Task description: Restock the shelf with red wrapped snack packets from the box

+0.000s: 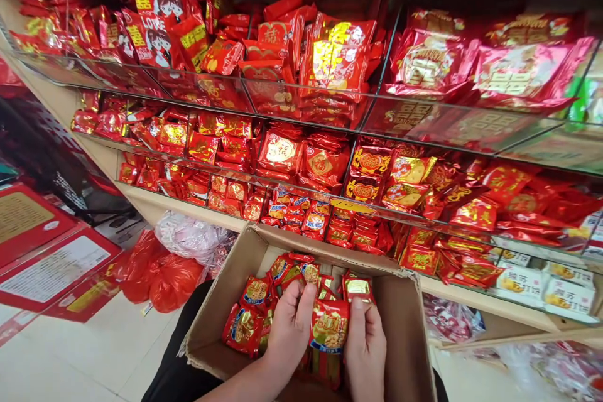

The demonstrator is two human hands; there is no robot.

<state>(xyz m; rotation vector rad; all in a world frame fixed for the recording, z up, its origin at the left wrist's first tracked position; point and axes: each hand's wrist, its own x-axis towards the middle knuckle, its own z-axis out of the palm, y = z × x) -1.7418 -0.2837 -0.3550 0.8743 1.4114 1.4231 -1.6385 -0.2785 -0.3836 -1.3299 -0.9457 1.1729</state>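
Observation:
Over an open cardboard box point(405, 333), my left hand point(292, 323) and my right hand point(366, 348) are both closed at the sides of a red and gold snack packet point(328, 326). The packet's printed front faces me, with a blue strip along its bottom. Another small packet point(310, 273) shows just above my left thumb; I cannot tell whether that hand touches it. Close beyond my right fingertips is a packet with a gold panel point(358, 287). Similar snack packets point(242, 328) lie loosely in the box, partly hidden by my hands.
Tiered shelves point(226, 221) packed with red snack packets rise right behind the box. Clear guards edge the tiers. Red plastic bags point(162, 276) sit on the floor to the left, near red cartons point(56, 264). Bagged goods point(452, 317) lie beneath the shelf at right.

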